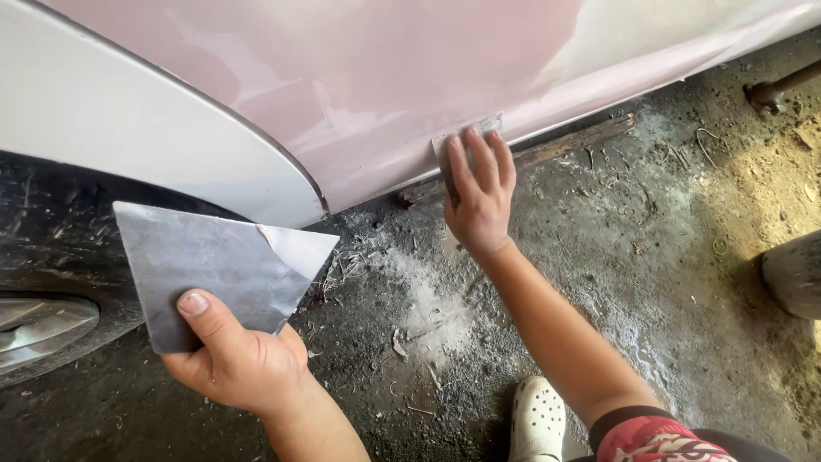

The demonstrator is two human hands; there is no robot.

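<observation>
head view, looking down: right hand (479, 198) presses a small grey spreader (464, 141) flat against the pink-filled lower car panel (402, 94), fingers spread over it, just above the sill edge. left hand (233, 358) grips a grey metal mixing board (205, 269) by its lower edge, thumb on top, near the wheel arch (171, 162). dusty concrete floor (445, 325) below; white clog (537, 419). risk: uneven finger pressure could gouge the filler; grit from the floor could contaminate the blade.
</observation>
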